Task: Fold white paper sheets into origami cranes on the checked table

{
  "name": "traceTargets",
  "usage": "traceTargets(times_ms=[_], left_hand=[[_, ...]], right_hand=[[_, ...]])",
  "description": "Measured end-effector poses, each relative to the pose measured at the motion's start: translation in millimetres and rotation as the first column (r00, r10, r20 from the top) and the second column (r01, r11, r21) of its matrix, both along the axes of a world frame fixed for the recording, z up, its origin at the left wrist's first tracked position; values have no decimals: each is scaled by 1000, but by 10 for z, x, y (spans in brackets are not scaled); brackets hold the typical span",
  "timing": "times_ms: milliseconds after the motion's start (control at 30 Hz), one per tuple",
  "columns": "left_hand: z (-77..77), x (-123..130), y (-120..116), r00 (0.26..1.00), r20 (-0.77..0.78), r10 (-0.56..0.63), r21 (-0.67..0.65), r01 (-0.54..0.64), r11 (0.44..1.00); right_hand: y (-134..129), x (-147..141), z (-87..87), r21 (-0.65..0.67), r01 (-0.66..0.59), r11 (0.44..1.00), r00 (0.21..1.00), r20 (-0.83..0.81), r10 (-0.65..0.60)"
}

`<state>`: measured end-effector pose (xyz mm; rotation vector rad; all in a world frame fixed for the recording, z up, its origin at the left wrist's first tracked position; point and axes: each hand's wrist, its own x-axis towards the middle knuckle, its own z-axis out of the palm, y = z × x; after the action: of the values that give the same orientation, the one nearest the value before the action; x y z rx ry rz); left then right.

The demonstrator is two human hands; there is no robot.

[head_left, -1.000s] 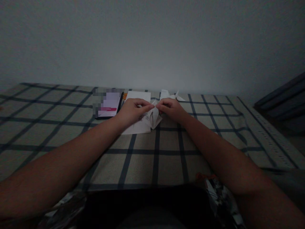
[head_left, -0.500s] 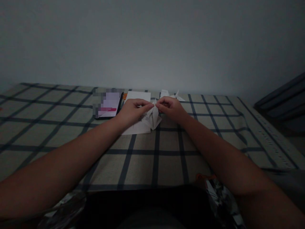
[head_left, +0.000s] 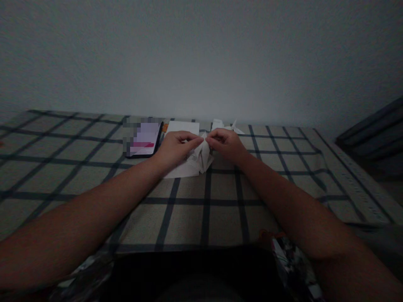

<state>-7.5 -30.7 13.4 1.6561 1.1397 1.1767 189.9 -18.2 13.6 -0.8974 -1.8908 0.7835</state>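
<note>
Between my hands is a piece of folded white paper (head_left: 204,156), creased into pointed flaps. My left hand (head_left: 176,146) is closed, its thumb and fingertips pinching the paper's upper left side. From the right, my right hand (head_left: 227,144) pinches the upper right side in the same way. The fingertips of both hands nearly meet at the top of the paper. Below and beside my left hand lies a flat white sheet (head_left: 182,171), partly covered by that hand and the folded paper.
A phone (head_left: 143,140) with a lit screen lies left of my hands. Behind them are a white paper square (head_left: 182,126), a small orange item (head_left: 165,127) and a folded paper figure (head_left: 234,126). A checked cloth (head_left: 189,218) covers the table, against a plain wall (head_left: 201,63).
Both hands keep their pinch on the folded paper. The paper's lower part has shifted very slightly, and the rest stays where it was.
</note>
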Motion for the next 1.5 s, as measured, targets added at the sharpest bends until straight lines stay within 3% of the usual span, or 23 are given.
traceTargets(times_ms=[333, 733, 1133, 1500], left_hand=[[47, 17, -49, 999, -40, -16, 45, 18, 999], [58, 17, -50, 998, -59, -9, 75, 13, 997], [65, 29, -62, 999, -50, 0, 58, 3, 998], [10, -1, -1, 998, -29, -54, 91, 56, 994]], right_hand=[[8, -12, -4, -1, -27, 1000, 996, -82, 27], [-46, -22, 64, 149, 47, 988, 999, 13, -50], [-29, -22, 44, 143, 66, 988, 997, 28, -71], [22, -3, 14, -87, -83, 993, 995, -58, 78]])
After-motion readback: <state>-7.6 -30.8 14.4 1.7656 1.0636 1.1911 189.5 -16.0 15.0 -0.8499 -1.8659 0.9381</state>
